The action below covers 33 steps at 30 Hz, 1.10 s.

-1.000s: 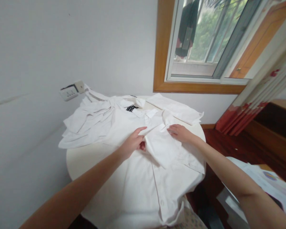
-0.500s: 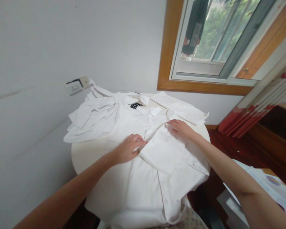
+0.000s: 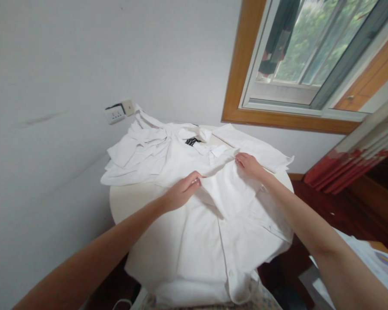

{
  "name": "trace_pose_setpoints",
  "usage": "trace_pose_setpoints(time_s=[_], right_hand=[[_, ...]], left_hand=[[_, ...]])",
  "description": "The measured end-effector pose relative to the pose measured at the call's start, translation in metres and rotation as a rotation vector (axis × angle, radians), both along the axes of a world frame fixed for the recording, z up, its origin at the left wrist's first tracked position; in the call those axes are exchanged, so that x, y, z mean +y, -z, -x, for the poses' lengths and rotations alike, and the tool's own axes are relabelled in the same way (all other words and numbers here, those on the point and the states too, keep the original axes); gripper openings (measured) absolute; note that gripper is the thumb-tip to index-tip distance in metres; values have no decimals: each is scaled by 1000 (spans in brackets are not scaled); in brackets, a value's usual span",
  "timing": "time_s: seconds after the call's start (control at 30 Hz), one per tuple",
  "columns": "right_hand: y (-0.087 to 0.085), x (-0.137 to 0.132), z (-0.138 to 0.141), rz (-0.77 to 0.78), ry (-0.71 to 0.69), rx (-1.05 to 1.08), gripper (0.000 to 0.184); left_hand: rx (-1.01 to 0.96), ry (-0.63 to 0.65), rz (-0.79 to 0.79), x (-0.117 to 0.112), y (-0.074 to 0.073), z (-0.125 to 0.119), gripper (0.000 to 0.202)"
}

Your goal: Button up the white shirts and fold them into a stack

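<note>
Near edge of the surface: overhung by white shirt, laid across the middle, button placket running toward the near edge. Overhang probably due to length beyond the round top.

Left hand: sits above the middle of the surface, at the left border of a raised white flap of cloth. Thumb and fingers pressed together, pinching the border; holds cloth clear of the layer below, leaving a shadowed gap.

Right hand: rests farther back, toward the right edge, on the flap's far corner. Fingers bunched against the cloth; pinch or mere press: cannot tell. Likely serves as an anchor, keeping the border between both hands stretched.

Collar: lies beyond the flap, toward the far edge. Dark striped piece: shows just beside, partly covered; nature unclear.

White heap: loosely gathered, overhangs the far-left edge; probably placed there to free the middle. Join with the shirt: cannot tell.

Folded white cloth: lies flat along the far-right edge.
</note>
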State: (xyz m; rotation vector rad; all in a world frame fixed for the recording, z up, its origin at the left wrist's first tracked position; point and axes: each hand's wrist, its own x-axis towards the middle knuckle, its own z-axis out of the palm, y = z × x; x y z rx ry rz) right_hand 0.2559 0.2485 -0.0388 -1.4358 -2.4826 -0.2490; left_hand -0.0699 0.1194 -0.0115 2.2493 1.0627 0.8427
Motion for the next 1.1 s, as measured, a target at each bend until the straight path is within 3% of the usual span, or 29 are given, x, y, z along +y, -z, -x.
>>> trace_pose_setpoints(time_s=[0.1, 0.17, 0.37, 0.57, 0.77, 0.9, 1.1], right_hand=[[2, 4, -11, 20, 47, 12, 33], [8, 5, -16, 43, 73, 0, 32], [21, 5, -19, 86, 111, -33, 39], [-3, 22, -26, 47, 190, -131, 43], [-25, 56, -22, -11, 131, -311, 45], [-29, 73, -19, 22, 83, -402, 33], [-36, 86, -36, 41, 327, -259, 28]], left_hand=[[71, -265, 17, -5, -21, 12, 29], [145, -346, 9, -6, -27, 24, 30], [337, -315, 161, -18, -8, 62, 35], [437, -356, 193, -43, 0, 79, 50], [404, -443, 139, -50, 4, 82, 53], [372, -437, 150, -55, 9, 78, 48], [442, -415, 220, -65, 23, 72, 37]])
